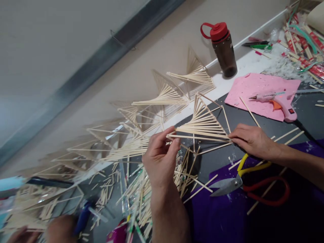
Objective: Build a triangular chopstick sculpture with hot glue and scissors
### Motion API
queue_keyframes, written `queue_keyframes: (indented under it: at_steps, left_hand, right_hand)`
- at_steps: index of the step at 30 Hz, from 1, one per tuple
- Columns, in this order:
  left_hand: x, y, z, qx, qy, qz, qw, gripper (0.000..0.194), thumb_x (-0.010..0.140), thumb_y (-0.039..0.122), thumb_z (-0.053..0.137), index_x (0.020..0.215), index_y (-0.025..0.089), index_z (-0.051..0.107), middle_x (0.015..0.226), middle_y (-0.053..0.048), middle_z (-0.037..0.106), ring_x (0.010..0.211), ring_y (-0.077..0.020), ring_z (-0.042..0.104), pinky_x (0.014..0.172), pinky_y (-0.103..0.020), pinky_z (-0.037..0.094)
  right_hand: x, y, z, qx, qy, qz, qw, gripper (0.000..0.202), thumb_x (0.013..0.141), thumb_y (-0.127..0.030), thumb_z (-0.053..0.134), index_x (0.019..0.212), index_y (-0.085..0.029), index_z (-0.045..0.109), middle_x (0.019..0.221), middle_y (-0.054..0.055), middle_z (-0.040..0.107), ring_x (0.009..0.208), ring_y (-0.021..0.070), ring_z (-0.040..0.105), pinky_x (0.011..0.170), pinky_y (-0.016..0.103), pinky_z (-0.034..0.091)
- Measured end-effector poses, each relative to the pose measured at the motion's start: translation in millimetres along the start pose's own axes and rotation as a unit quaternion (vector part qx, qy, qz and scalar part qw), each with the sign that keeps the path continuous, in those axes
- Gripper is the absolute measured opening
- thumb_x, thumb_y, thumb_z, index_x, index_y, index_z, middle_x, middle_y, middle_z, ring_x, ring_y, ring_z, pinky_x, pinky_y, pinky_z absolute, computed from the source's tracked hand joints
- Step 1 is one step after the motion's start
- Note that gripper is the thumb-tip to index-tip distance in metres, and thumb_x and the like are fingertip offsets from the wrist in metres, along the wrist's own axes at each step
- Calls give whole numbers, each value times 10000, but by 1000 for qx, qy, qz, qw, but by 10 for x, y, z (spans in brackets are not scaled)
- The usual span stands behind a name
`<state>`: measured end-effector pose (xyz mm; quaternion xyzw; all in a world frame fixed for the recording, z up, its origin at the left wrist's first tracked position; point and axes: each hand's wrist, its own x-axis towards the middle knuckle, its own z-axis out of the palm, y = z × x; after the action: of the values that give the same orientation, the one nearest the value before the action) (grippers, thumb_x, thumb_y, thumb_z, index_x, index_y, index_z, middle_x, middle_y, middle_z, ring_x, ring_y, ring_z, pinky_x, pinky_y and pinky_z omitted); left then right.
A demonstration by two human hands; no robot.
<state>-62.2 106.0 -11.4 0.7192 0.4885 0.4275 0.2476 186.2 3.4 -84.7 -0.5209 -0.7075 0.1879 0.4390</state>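
Observation:
Between my two hands is a twisted, fan-like stick frame (206, 127) built from thin wooden sticks. My left hand (162, 152) pinches its left corner between thumb and fingers. At the frame's right corner, the fingertips of my right hand (249, 140) are closed on the stick ends. Below my right hand lie scissors (238, 182) with one yellow and one red handle, their blades pointing left. A pink glue gun (275, 101) with an orange trigger rests on a pink sheet (243, 89) beyond my right hand.
More stick frames (162, 96) line the wall. A brown bottle (225, 54) with a red lid stands behind. Loose sticks (141, 192) pile up left of my left arm. Purple cloth (215, 216) lies in front. At lower left, another person's hand (62, 227) is near a blue tool (84, 214).

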Motion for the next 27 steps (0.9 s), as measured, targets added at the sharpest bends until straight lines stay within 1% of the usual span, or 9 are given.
queue_keyframes:
  at_steps: [6, 11, 14, 21, 27]
  left_hand:
    - [6, 18, 7, -11, 8, -30, 999, 322, 737, 317, 768, 1053, 259, 741, 922, -9, 653, 672, -79, 579, 578, -181, 508]
    - [19, 16, 12, -22, 13, -44, 999, 318, 706, 308, 787, 1018, 258, 749, 875, 2, 656, 616, -69, 559, 565, -188, 508]
    - [26, 9, 13, -31, 15, -48, 998, 327, 697, 304, 791, 1018, 255, 752, 863, 2, 659, 621, -77, 570, 555, -192, 506]
    - [37, 26, 17, -59, 12, -47, 997, 312, 673, 267, 805, 982, 248, 764, 760, 18, 649, 593, -78, 557, 531, -189, 499]
    - [44, 43, 29, -51, 22, -56, 997, 312, 657, 256, 800, 966, 238, 764, 694, 35, 621, 538, -68, 532, 512, -194, 485]
  right_hand:
    - [-3, 1, 3, 14, -16, 13, 1000, 191, 952, -182, 488, 965, -170, 678, 891, 62, 673, 804, 143, 635, 744, 275, 508]
    - [2, -11, 3, 21, -14, 14, 1000, 195, 954, -176, 480, 955, -158, 674, 893, 66, 673, 801, 143, 639, 739, 274, 509]
    - [7, -16, 0, 17, -15, 15, 1000, 190, 951, -168, 481, 948, -156, 671, 880, 63, 669, 794, 143, 641, 722, 267, 505]
    - [15, -10, -4, 6, 2, -1, 1000, 164, 934, -147, 504, 909, -153, 667, 836, 46, 665, 775, 129, 637, 700, 234, 482]
    - [20, -13, -9, 14, -5, 18, 1000, 175, 943, -175, 490, 903, -178, 660, 837, 32, 663, 774, 120, 627, 702, 231, 473]
